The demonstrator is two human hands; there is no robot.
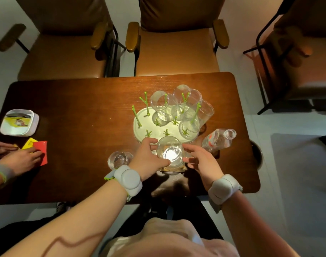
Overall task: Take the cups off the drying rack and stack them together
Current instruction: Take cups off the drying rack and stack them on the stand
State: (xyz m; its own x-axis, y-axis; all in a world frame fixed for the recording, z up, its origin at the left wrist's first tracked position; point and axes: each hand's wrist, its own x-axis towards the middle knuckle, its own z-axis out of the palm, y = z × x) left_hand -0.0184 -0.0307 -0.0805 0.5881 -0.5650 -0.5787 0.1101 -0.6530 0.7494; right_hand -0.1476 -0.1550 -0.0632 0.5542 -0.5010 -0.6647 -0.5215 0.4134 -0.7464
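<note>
A white round drying rack [140, 125] with green pegs stands mid-table. Several clear plastic cups [184, 101] hang upside down on its far and right pegs; the near and left pegs are bare. In front of the rack a clear cup stack [169, 153] stands upright on a small wooden coaster. My left hand [149, 156] wraps its left side, thumb at the near rim. My right hand [199, 160] hovers just right of the stack, fingers spread, barely touching or apart. Another clear cup [119, 159] stands by my left wrist.
A clear plastic bottle [218, 139] lies on its side right of the stack. A white box [19, 123] sits at the table's left. Another person's hands [19, 156] rest on red and yellow cards [40, 149]. Chairs stand beyond the far edge.
</note>
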